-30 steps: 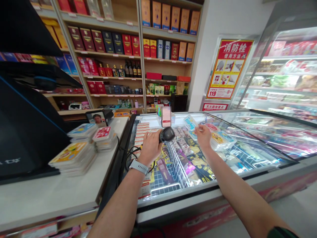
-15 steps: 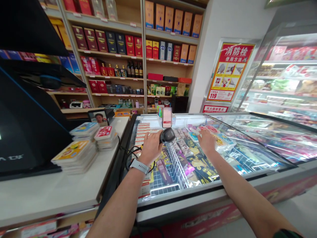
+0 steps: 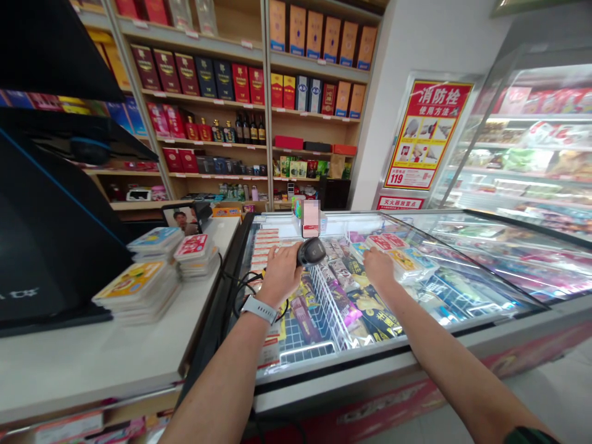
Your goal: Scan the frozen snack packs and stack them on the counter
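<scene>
Wrapped tight around a black handheld barcode scanner (image 3: 311, 251), our left hand (image 3: 280, 275) holds it over the chest freezer (image 3: 393, 364), its black cable (image 3: 245, 285) running toward the white counter (image 3: 92, 370). Our right hand (image 3: 379, 268) rests on plastic-wrapped packets (image 3: 404, 259) at centre right, though we cannot tell whether it has hold of one. A white wire divider (image 3: 330, 302) stands between our hands, with stacked packs (image 3: 139, 290) on the counter at left.
</scene>
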The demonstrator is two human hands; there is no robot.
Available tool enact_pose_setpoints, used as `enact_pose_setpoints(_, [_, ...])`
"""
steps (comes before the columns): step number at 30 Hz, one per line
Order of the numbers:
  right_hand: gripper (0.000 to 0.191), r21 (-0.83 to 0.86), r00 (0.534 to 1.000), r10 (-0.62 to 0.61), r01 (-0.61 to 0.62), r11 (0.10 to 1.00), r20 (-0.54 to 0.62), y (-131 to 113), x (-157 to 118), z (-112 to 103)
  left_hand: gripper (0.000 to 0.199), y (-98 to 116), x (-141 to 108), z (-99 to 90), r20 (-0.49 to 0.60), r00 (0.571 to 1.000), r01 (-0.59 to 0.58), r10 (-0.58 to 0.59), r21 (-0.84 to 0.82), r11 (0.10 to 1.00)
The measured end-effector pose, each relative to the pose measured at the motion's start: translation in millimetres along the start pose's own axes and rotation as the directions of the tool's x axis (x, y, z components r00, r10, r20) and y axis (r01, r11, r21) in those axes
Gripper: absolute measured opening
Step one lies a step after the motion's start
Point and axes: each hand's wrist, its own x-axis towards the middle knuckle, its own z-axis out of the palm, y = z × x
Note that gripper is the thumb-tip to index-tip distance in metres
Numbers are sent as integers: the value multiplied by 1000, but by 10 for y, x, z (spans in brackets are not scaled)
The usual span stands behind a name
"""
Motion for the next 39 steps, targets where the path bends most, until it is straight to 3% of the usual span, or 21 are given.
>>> enact_pose_setpoints(18, [28, 77, 999, 51, -51, 996, 7, -17, -29, -6, 56, -7, -3, 6, -24, 1000, 6, -6, -4, 1000])
enact_pose_setpoints(30, [27, 135, 994, 76, -66, 989, -76, -43, -53, -14, 54, -51, -9, 61, -37, 999, -9, 9, -4, 1000])
enact_pose_setpoints(39, [33, 174, 995, 66, -52, 983, -71, -92, -48, -3, 53, -45, -25, 47, -31, 999, -9, 9, -10, 1000])
